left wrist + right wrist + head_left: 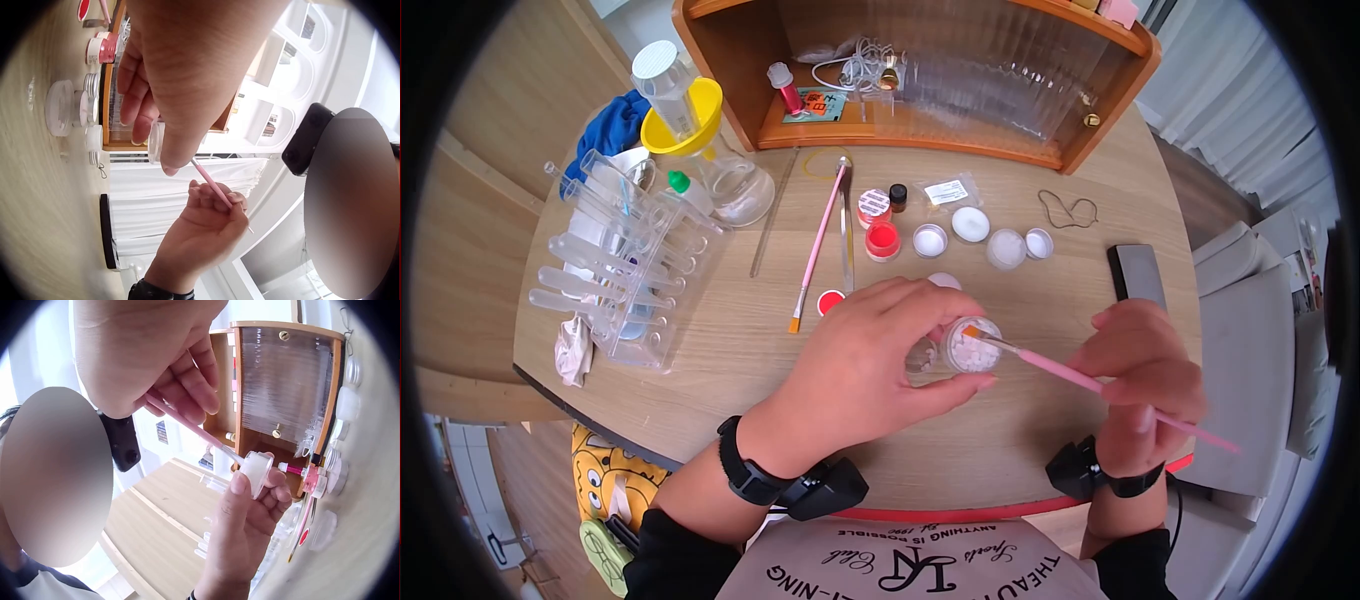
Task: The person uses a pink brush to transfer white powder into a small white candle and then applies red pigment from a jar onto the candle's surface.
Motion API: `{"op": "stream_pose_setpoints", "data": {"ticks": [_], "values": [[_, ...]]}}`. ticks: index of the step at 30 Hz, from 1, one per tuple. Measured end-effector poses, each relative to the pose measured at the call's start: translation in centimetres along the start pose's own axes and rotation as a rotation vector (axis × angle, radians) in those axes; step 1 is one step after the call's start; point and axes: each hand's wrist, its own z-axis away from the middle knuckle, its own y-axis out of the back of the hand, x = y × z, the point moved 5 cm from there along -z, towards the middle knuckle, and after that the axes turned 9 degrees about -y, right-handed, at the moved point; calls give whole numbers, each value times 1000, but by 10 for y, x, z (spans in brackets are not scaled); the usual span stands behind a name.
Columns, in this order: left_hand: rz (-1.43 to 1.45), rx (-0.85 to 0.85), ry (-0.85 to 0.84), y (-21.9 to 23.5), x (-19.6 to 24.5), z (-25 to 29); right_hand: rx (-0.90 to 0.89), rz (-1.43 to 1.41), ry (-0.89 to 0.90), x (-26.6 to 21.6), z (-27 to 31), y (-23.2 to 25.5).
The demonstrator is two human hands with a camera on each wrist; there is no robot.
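The left hand (865,345) grips a small clear jar (973,345) holding pale pinkish-white contents, its mouth facing up toward the head view. Pinched in the right hand (1145,385) is a pink-handled brush (1060,371), whose orange bristles lie at the jar's mouth, over the contents. In the right wrist view the brush (194,428) meets the tilted jar (255,472), held between thumb and fingers of the left hand (240,537). Another clear round container (921,356) stands on the table beside the left fingers, partly hidden.
Beyond the hands are a red jar (882,240), white-filled containers (1006,249), a second pink brush (818,245) and a wooden cabinet (910,140). A test-tube rack (650,300) and a flask with a yellow funnel (683,122) stand left; a dark-edged grey block (1140,277) lies right.
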Motion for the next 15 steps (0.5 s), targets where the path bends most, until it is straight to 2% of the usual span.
{"op": "stream_pose_setpoints", "data": {"ticks": [15], "values": [[-2, -4, 5, 0, 0, 0, -20, -28, -22, -2, 2, 1]]}}
